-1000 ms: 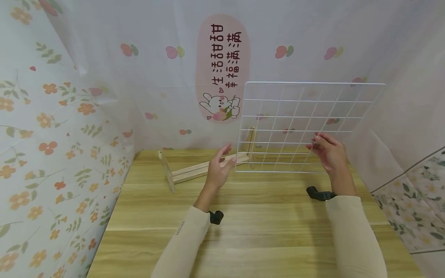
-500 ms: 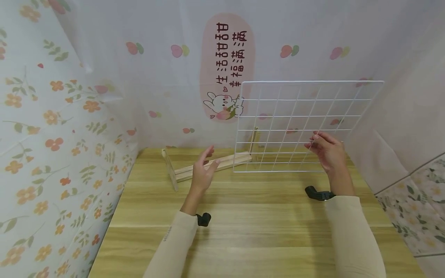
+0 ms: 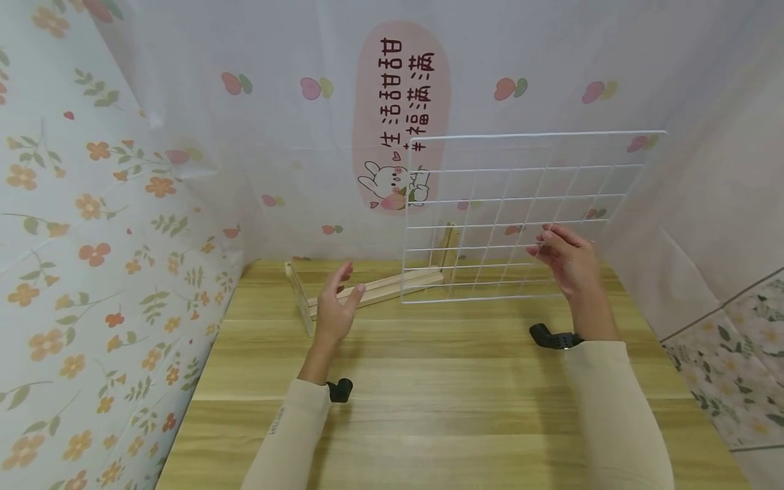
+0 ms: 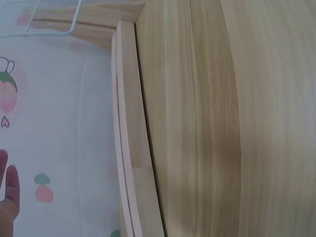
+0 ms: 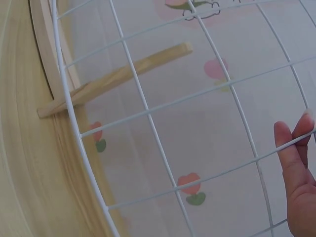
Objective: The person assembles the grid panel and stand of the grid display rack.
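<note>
A white wire grid panel (image 3: 502, 199) is held up above the back right of the table by my right hand (image 3: 572, 262), whose thumb and fingers pinch its wires. In the right wrist view, the fingertips (image 5: 291, 148) close around one wire. My left hand (image 3: 335, 306) hovers in front of the wooden stand (image 3: 392, 284), thumb and fingers apart, holding nothing. That stand has a long slotted base bar (image 4: 131, 113) with an upright at each end. Its right upright (image 3: 450, 252) shows through the grid.
The stand sits near the back edge of the wood-grain table (image 3: 429, 388). Behind it hangs a pale printed curtain (image 3: 269, 163). A floral sheet (image 3: 110, 245) closes off the left side, and a plain pale one (image 3: 698, 204) the right.
My left hand has moved left, away from the grid's edge and toward the stand's left end. The grid has shifted slightly left and up and tilted a little, with my right hand.
</note>
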A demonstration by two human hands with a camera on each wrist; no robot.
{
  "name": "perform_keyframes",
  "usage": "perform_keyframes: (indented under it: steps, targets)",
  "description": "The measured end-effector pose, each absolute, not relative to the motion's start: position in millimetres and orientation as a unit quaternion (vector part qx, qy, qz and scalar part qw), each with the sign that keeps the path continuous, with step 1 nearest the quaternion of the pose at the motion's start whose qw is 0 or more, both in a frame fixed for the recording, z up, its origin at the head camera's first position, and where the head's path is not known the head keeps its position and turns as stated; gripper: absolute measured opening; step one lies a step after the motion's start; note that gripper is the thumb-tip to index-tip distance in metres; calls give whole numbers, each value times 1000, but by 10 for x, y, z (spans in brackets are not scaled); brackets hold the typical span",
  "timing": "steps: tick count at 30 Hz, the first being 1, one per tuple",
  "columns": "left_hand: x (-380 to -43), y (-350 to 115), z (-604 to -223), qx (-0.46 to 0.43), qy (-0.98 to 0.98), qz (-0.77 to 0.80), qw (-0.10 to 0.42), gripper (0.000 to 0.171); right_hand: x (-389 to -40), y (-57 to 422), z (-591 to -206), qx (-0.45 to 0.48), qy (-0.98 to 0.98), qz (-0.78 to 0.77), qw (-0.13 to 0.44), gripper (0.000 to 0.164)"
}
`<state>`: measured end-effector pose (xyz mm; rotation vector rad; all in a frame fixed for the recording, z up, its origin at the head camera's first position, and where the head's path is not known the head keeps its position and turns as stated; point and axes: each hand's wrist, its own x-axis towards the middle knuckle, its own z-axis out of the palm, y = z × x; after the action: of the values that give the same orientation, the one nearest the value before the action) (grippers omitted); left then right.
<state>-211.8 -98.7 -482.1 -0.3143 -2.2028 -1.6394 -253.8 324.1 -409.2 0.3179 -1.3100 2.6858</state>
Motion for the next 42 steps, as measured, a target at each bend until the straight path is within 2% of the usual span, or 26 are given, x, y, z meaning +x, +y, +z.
perform_keyframes:
  steps: [21,25,29,34,38,42]
  targets:
    - [-2100,-1317,-4806,-111,-801,-515,284,49,-2583,2968,-3948,102,-460,880,67,18]
    - [-2100,-1362,-4811,-103,-790,-507,329,47,-2582,2940,-3923,104,-461,879,66,17]
    - [-2089,-1429,-4824,-82,-777,-491,384,45,-2577,2915,-3918,99,-461,879,64,18]
    - [-2103,-1508,-4826,-43,-758,-489,429,44,-2566,2892,-3903,94,-455,883,73,18]
    - [-2113,-1539,-4819,6,-753,-485,445,44,-2544,2883,-3880,97,-451,884,74,17]
    - [-2125,-1562,-4822,49,-754,-487,438,45,-2515,2878,-3856,102,-440,889,73,18]
